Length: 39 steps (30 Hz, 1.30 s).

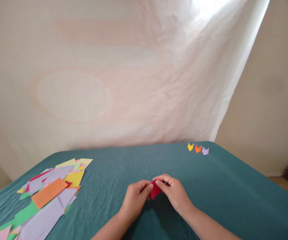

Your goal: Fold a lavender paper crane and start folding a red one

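A small folded piece of red paper [155,190] is held between both hands above the teal tablecloth [224,190], near the table's front middle. My left hand [135,200] pinches its left side with fingers curled. From the other side, my right hand [173,191] grips it with thumb and fingertips pressed on the paper. Most of the red paper is hidden by the fingers.
A loose pile of coloured paper sheets [46,196], orange, purple, yellow and green, lies at the left. Three small folded paper figures, yellow [190,146], orange [198,148] and purple [205,151], stand in a row at the far right edge. A white sheet [124,73] hangs behind.
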Tool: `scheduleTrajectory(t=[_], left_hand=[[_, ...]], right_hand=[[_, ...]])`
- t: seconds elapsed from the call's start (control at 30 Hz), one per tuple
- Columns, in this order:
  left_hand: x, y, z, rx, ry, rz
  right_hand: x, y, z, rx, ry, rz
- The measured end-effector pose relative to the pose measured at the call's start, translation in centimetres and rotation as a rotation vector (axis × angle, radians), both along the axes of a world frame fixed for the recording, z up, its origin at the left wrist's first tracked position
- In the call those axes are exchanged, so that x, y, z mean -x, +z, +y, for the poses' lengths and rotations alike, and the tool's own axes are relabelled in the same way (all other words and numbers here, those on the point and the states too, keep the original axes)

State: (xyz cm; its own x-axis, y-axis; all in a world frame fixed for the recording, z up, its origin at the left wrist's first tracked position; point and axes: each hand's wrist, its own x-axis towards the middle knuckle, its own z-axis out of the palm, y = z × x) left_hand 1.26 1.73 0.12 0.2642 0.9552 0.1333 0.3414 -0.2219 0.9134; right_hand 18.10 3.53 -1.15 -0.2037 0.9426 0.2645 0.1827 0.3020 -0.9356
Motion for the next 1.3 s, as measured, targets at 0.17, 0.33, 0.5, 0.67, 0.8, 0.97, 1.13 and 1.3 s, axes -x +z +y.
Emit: scheduleTrajectory(t=[0.17,0.33,0.5,0.67,0.8,0.97,1.13,1.3], left_hand=[[-0.1,0.0,-0.5,-0.127,-0.006,0.142],[-0.3,0.2,-0.7,-0.131,-0.013,0.181],[-0.4,0.5,-0.6,-0.135,0.004,0.169],[-0.6,0.6,-0.5,-0.199,0.06,0.18],[-0.5,0.3,-0.4,-0.173,0.055,0.202],[-0.4,0.0,-0.4,-0.052,-0.007,0.189],[-0.3,0.0,-0.4,-0.013,-0.023,0.137],[-0.5,0.0,-0.5,0.101,-0.072,0.034]], right_hand=[[0.1,0.1,-0.2,-0.027,0.01,-0.021],[0.3,0.7,-0.4,-0.055,0.015,-0.03],[0.4,0.6,-0.6,-0.051,0.012,-0.028],[0.4,0.3,-0.5,0.022,0.004,-0.02],[0.5,0.3,-0.7,0.021,0.003,-0.049],[0.7,0.2,-1.0,-0.085,-0.021,-0.142],[0.8,-0.3,-1.1,-0.177,-0.044,-0.239],[0.8,-0.5,-1.1,-0.241,-0.055,-0.31]])
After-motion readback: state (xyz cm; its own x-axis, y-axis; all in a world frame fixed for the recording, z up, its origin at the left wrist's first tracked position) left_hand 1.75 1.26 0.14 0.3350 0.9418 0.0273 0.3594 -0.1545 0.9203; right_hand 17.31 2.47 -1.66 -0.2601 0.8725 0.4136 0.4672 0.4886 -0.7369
